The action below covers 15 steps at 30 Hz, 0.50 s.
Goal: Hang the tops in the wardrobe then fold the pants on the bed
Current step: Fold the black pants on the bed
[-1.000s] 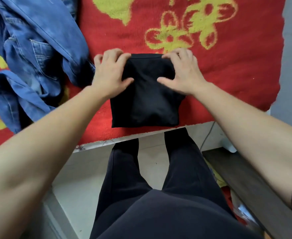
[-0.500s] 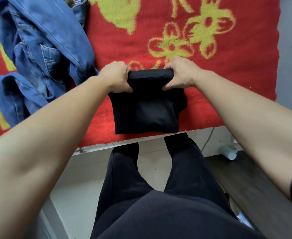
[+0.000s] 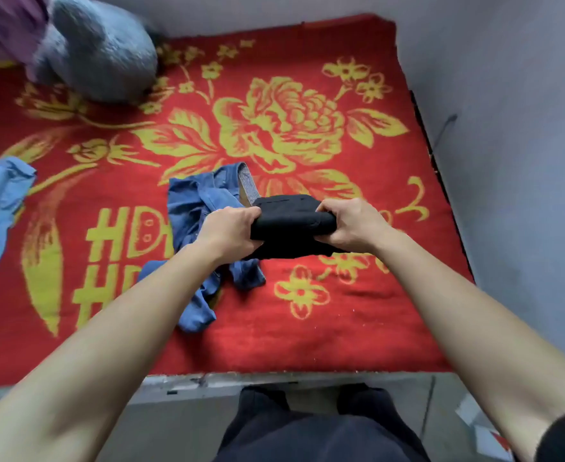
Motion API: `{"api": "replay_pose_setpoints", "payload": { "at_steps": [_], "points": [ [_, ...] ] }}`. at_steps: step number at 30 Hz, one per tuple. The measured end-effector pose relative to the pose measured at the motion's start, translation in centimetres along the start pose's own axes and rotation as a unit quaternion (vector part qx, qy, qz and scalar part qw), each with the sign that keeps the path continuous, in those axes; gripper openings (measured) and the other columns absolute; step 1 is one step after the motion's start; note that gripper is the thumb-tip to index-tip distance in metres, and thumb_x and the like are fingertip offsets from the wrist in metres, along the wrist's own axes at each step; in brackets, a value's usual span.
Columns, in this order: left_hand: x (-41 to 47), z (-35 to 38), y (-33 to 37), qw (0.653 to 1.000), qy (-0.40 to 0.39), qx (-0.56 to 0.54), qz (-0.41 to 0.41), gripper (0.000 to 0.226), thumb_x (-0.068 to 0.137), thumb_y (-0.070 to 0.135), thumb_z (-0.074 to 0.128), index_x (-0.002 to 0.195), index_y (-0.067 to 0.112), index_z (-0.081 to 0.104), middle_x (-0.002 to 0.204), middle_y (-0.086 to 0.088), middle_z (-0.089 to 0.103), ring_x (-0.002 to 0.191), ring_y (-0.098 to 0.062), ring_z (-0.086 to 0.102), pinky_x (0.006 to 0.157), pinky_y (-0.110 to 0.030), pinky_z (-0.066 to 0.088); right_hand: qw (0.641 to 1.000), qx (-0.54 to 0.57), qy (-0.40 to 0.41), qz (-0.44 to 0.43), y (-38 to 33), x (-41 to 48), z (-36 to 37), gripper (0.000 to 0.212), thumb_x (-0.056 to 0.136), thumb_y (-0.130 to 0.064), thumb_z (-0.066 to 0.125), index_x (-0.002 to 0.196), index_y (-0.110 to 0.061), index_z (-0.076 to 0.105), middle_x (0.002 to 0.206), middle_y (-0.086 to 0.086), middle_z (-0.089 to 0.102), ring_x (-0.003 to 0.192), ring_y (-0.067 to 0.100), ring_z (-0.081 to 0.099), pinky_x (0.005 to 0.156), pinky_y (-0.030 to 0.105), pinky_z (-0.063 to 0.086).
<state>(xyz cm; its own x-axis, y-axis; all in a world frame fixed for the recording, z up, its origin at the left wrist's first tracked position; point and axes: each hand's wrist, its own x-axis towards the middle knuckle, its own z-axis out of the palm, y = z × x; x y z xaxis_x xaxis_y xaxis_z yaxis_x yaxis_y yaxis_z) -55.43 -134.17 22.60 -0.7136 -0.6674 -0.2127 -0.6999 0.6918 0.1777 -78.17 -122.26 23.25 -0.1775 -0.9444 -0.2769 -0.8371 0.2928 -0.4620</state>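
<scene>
With left hand [image 3: 231, 228] and right hand [image 3: 351, 225] each curled round one end, held the folded black fabric pants [image 3: 291, 218] over the red-and-yellow flowered blanket [image 3: 341, 311], crumpled blue denim jeans [image 3: 201, 201] at nine o'clock; judged soft, light, apt to unfold, best clamped at both ends.

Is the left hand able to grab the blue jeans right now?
Probably not this instant: the left hand grips one end of the folded black pants, the right hand the other. The blue jeans lie just beside it on the red blanket, so after letting go, likely yes.
</scene>
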Motion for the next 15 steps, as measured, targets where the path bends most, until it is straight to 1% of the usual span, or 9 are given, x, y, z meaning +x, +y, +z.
{"api": "replay_pose_setpoints", "payload": {
  "at_steps": [3, 4, 6, 7, 9, 11, 12, 13, 15],
  "points": [
    [-3.2, -6.7, -0.3, 0.998, 0.037, 0.001, -0.046, 0.026, 0.078, 0.04, 0.067, 0.09, 0.022, 0.052, 0.084, -0.001, 0.061, 0.087, -0.03, 0.062, 0.064, -0.032, 0.04, 0.998, 0.003, 0.007, -0.061, -4.4, 0.2, -4.9, 0.023, 0.073, -0.037, 0.073, 0.092, -0.032, 0.061, 0.086, -0.003, 0.068, 0.083, 0.023, 0.065, 0.071, 0.039, 0.054],
    [-4.6, -8.4, -0.4, 0.997, 0.049, 0.004, -0.064, 0.026, 0.078, 0.04, 0.068, 0.089, 0.023, 0.052, 0.084, -0.001, 0.061, 0.086, -0.03, 0.062, 0.063, -0.031, 0.038, 0.996, 0.0, 0.005, -0.084, -5.8, 0.2, -6.1, 0.022, 0.073, -0.038, 0.073, 0.088, -0.032, 0.058, 0.084, -0.003, 0.067, 0.082, 0.022, 0.065, 0.071, 0.04, 0.054],
    [-7.8, -10.9, -0.5, 0.992, 0.079, 0.009, -0.102, 0.027, 0.076, 0.041, 0.069, 0.089, 0.023, 0.053, 0.088, -0.002, 0.065, 0.087, -0.031, 0.063, 0.062, -0.032, 0.039, 0.991, -0.004, 0.007, -0.137, -8.3, 0.0, -7.9, 0.025, 0.072, -0.04, 0.075, 0.088, -0.029, 0.059, 0.082, -0.003, 0.066, 0.08, 0.02, 0.064, 0.07, 0.038, 0.054],
    [-9.6, -11.7, -0.4, 0.988, 0.096, 0.008, -0.122, 0.028, 0.075, 0.042, 0.069, 0.088, 0.023, 0.053, 0.087, -0.002, 0.066, 0.086, -0.031, 0.063, 0.062, -0.033, 0.04, 0.987, 0.001, 0.009, -0.163, -9.4, -0.3, -8.4, 0.026, 0.072, -0.04, 0.077, 0.089, -0.028, 0.06, 0.082, -0.004, 0.065, 0.079, 0.018, 0.063, 0.069, 0.036, 0.053],
    [-13.7, -12.6, -0.1, 0.979, 0.121, 0.002, -0.165, 0.028, 0.073, 0.042, 0.07, 0.085, 0.023, 0.052, 0.082, 0.0, 0.065, 0.084, -0.03, 0.063, 0.061, -0.034, 0.041, 0.975, 0.031, -0.001, -0.219, -11.5, -1.1, -8.7, 0.024, 0.07, -0.037, 0.079, 0.085, -0.033, 0.06, 0.078, -0.01, 0.064, 0.075, 0.009, 0.062, 0.066, 0.03, 0.05],
    [-18.0, -12.9, 0.5, 0.966, 0.143, -0.004, -0.214, 0.028, 0.072, 0.042, 0.069, 0.086, 0.023, 0.055, 0.077, 0.003, 0.062, 0.082, -0.029, 0.063, 0.06, -0.034, 0.042, 0.96, 0.056, -0.022, -0.273, -13.7, -2.1, -8.3, 0.025, 0.07, -0.034, 0.082, 0.084, -0.038, 0.06, 0.074, -0.015, 0.063, 0.07, -0.004, 0.059, 0.062, 0.02, 0.045],
    [-20.2, -12.9, 0.8, 0.958, 0.155, -0.004, -0.24, 0.028, 0.072, 0.042, 0.07, 0.087, 0.023, 0.056, 0.077, 0.003, 0.063, 0.082, -0.029, 0.063, 0.06, -0.034, 0.04, 0.952, 0.066, -0.034, -0.296, -14.9, -2.6, -7.8, 0.026, 0.07, -0.032, 0.083, 0.084, -0.038, 0.061, 0.073, -0.016, 0.063, 0.069, -0.006, 0.058, 0.061, 0.015, 0.043],
    [-22.4, -12.8, 1.2, 0.95, 0.165, -0.002, -0.266, 0.028, 0.072, 0.042, 0.07, 0.088, 0.024, 0.057, 0.079, 0.002, 0.064, 0.083, -0.03, 0.063, 0.06, -0.033, 0.04, 0.944, 0.076, -0.048, -0.317, -16.1, -3.2, -7.1, 0.026, 0.07, -0.031, 0.084, 0.085, -0.036, 0.063, 0.074, -0.015, 0.063, 0.069, -0.004, 0.059, 0.063, 0.014, 0.045],
    [-27.2, -12.6, 1.9, 0.932, 0.172, 0.005, -0.321, 0.029, 0.072, 0.044, 0.07, 0.089, 0.025, 0.055, 0.086, -0.001, 0.067, 0.088, -0.031, 0.064, 0.064, -0.034, 0.043, 0.926, 0.092, -0.07, -0.361, -18.8, -4.6, -5.1, 0.027, 0.068, -0.03, 0.085, 0.088, -0.033, 0.066, 0.076, -0.013, 0.066, 0.074, 0.006, 0.063, 0.07, 0.025, 0.05]
  ]
}}
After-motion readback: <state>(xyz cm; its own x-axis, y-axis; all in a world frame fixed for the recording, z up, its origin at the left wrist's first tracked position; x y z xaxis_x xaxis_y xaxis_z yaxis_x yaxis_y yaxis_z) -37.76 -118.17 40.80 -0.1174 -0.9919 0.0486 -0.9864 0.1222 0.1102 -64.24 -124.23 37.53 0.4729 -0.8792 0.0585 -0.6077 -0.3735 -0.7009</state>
